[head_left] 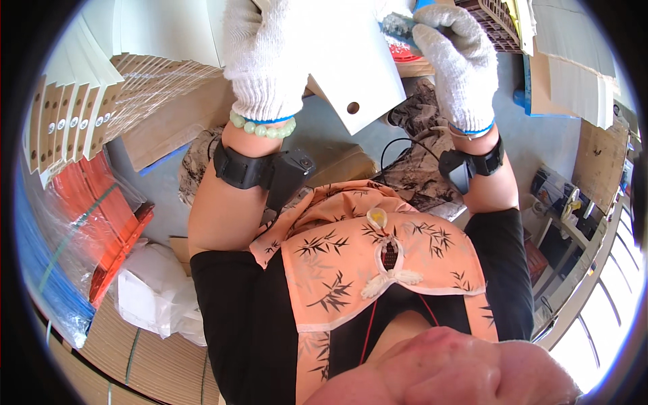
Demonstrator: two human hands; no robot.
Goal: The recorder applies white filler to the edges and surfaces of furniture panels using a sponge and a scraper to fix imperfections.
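Note:
A white flat panel (368, 81) with a round hole near its corner lies in front of me, its upper part washed out by glare. My left hand (264, 61), in a white knit glove, is at the panel's left edge. Its fingers run into the glare and the top of the picture, so their pose is hidden. My right hand (462, 57), gloved the same way, is closed with thumb and fingers pinched around a short blue tool (399, 28) flecked with white. The tool is over the panel's right side; its exact kind does not show.
Stacked white panels with holed edges (74, 125) stand at left. Below them are wrapped orange pieces (101, 209) and a white plastic bag (155, 290). A brown crate (496, 23) and more pale sheets (580, 74) are at upper right, with a shelf (567, 236) lower down.

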